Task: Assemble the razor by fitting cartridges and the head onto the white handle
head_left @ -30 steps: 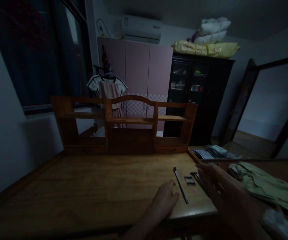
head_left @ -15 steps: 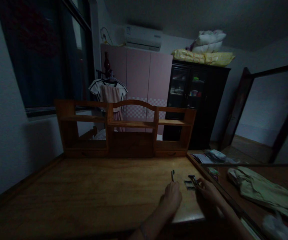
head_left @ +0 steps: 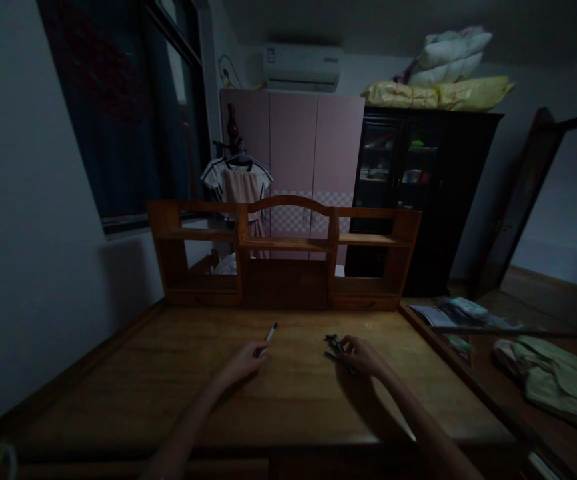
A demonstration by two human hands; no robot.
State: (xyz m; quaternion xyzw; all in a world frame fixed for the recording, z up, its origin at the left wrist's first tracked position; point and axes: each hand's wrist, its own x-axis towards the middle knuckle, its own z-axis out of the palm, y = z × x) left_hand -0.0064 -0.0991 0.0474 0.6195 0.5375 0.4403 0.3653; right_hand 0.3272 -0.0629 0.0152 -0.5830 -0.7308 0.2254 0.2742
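Note:
My left hand is closed on a slim white pen-like stick with a dark tip, which points up and to the right just over the wooden desk. Farther right, my right hand pinches a small dark object with a short crosswise end. Its exact kind is too dim to make out, and the fingers cover part of it. Shadows of both hands fall on the desktop. A wide gap separates the two hands.
A wooden shelf unit stands along the desk's back edge. On the right, a lower surface holds a light green garment and plastic-wrapped items. A wall bounds the left side; wardrobes stand behind.
Both hands have moved left over the desk, the left one farther, so the gap between them has widened. Each still holds its thing. The view has turned slightly left.

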